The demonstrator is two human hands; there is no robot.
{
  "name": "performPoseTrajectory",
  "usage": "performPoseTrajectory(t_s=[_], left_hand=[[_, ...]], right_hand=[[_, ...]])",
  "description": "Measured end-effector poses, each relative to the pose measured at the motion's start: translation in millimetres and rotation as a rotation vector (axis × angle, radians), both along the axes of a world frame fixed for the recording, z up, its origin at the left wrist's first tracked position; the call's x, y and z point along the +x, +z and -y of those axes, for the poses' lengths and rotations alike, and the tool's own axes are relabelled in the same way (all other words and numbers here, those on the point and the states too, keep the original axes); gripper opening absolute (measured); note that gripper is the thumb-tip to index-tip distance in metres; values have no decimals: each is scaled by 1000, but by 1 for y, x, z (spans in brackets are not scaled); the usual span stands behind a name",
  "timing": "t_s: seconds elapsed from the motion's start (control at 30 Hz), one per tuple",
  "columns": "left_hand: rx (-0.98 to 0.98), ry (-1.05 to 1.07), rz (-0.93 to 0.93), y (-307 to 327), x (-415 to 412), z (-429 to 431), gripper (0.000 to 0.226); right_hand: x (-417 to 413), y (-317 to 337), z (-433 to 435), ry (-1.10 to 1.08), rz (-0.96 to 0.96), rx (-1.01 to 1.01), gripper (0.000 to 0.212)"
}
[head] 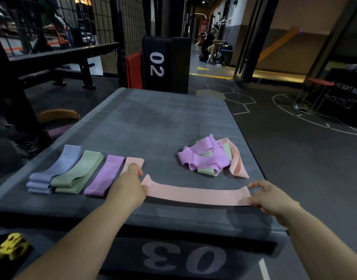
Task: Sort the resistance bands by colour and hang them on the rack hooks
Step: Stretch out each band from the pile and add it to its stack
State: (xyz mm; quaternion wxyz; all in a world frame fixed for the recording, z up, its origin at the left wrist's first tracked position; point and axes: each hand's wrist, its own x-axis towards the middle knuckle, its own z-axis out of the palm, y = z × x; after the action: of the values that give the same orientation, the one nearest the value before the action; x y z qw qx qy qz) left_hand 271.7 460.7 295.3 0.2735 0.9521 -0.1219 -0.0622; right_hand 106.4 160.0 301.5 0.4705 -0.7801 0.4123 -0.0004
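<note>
Lying flat across the lower centre of the frame: one pink band [197, 194], being pulled straight between both hands, probably to smooth it for folding. Left hand [131, 182] is pinching its left end, just beside the pink pile [134, 160]; right hand [268, 199] is pinching its right end. Sitting in a row at lower left on the padded box [163, 122]: blue pile [58, 168], green pile [80, 172], purple pile [105, 176], each keeping one colour together. Waiting at centre right: mixed heap [205, 156], unsorted. Rack hooks are not showing.
</note>
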Motion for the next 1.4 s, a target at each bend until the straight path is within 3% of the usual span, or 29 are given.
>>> performPoseTrajectory(t_s=[0.27, 0.43, 0.6, 0.77, 0.83, 1.0, 1.1, 1.27, 1.4], left_hand=[[148, -56, 94, -5, -3, 1, 22], [136, -102, 90, -4, -6, 6, 27], [35, -144, 81, 6, -14, 22, 28], [-163, -230, 48, 1, -22, 46, 42], [-180, -282, 79, 0, -31, 55, 44], [-206, -413, 155, -6, -47, 72, 44], [-221, -458, 225, -10, -48, 76, 43], [-40, -504, 367, -19, -44, 78, 70], [45, -507, 230, -28, -38, 78, 88]], right_hand=[[8, -7, -9, 115, -197, -279, 33], [10, -5, -13, 140, -277, -383, 40], [14, 1, -25, 174, -101, -497, 23], [31, -4, -61, 396, 139, -233, 10], [38, -9, -75, 439, 178, -122, 19], [46, -13, -93, 341, 259, 138, 42], [47, -13, -89, 229, 303, 247, 24], [45, -8, -79, 134, 289, 367, 17], [43, -6, -70, 94, 275, 353, 14]])
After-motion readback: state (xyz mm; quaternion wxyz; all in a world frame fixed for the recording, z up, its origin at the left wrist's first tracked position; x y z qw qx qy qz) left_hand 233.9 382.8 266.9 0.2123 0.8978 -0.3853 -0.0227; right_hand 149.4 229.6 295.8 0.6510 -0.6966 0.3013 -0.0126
